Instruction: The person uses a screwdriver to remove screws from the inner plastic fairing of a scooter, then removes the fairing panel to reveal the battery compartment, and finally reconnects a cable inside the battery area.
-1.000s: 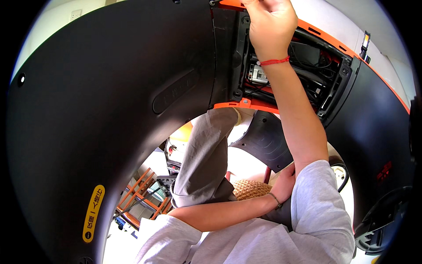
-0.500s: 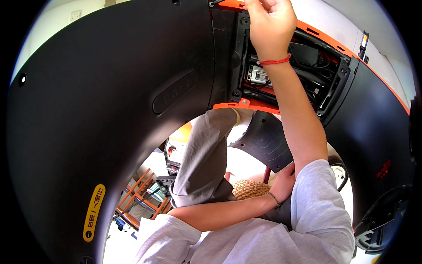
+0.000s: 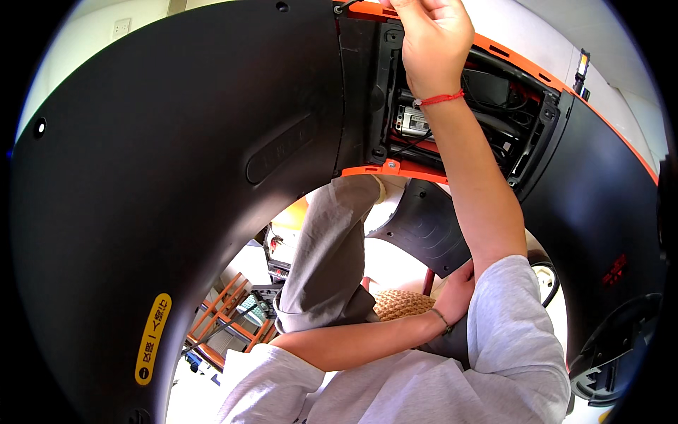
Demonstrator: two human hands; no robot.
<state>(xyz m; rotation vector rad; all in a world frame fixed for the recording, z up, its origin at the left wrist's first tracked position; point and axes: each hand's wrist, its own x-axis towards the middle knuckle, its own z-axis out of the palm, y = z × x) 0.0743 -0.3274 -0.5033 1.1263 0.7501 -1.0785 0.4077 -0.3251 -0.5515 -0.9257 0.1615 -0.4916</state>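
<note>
At the top edge, my right hand [image 3: 439,42] is closed with its fingers bunched together, partly cut off by the picture's edge. A thin dark rod-like tool [image 3: 346,8] runs from near those fingers to a screw point at the corner of an orange frame [image 3: 369,8]. Below the hand lies an open compartment [image 3: 487,127] in a large black body panel [image 3: 183,141], holding a silver box [image 3: 413,122] and black cables. Across my lap rests my left hand [image 3: 458,291], tucked under my right upper arm, its fingers mostly hidden.
A loose black curved cover [image 3: 424,222] stands beyond my knee. A tan knitted piece [image 3: 401,304] is by my lap, a wooden rack [image 3: 227,311] at lower left. On the right, another black panel [image 3: 600,191] curves around me.
My right hand has shifted very slightly up and left at the orange frame. The left hand stays still on my lap.
</note>
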